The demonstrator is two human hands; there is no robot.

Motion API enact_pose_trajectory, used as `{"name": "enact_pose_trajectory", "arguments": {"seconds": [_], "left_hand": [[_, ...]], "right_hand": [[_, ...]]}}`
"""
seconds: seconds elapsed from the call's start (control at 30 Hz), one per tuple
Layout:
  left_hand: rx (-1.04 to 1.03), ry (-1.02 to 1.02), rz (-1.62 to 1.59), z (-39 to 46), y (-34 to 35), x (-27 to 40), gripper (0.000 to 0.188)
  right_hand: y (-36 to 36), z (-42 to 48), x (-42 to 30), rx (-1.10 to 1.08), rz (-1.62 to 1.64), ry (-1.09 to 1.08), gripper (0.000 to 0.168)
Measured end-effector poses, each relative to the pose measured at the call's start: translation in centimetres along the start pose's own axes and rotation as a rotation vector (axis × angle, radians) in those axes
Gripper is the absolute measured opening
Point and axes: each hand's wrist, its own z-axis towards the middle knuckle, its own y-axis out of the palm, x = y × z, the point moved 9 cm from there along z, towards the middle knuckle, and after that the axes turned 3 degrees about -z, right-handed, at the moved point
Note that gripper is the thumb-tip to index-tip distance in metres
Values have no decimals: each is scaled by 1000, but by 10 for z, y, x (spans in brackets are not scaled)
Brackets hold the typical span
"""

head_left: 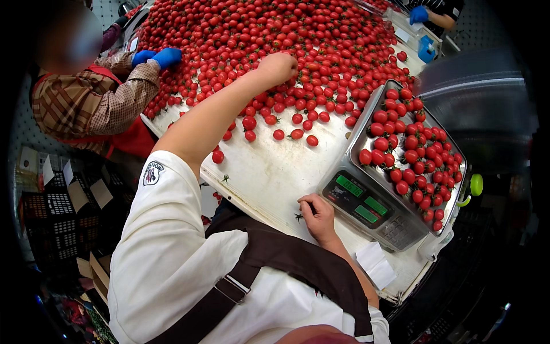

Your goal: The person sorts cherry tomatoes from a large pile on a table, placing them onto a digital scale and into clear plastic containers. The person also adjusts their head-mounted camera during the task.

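Note:
My left hand (278, 69) reaches over a large heap of cherry tomatoes (240, 30), its fingers curled down among them; whether it holds one is hidden. My right hand (318, 215) rests on the white tabletop (266, 176), fingers curled in with nothing visible in them. Against its thumb side lies a small green tomato calyx (299, 217). Right of this hand stands a digital scale (359, 200) with lit green displays. Its metal tray (401, 215) bears many red tomatoes (411, 142). Loose tomatoes (296, 134) lie between the heap and my right hand.
At the left, a co-worker's blue-gloved hands (167, 57) are at the heap's edge. Another person's blue-gloved hand (419, 15) is at the upper right. A folded white paper (376, 264) lies below the scale. Black crates (58, 210) stand on the floor at the left.

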Motion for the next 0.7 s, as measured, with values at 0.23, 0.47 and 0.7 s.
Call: {"name": "enact_pose_trajectory", "arguments": {"seconds": [0.23, 0.47, 0.7], "left_hand": [[-106, 244, 567, -5, 26, 37, 16], [-79, 160, 331, -7, 13, 28, 19], [-128, -216, -1603, -25, -11, -3, 37]], "right_hand": [[-1, 0, -1, 7, 14, -6, 5], [-1, 0, 0, 7, 12, -14, 5], [-1, 0, -1, 11, 0, -30, 4]]}}
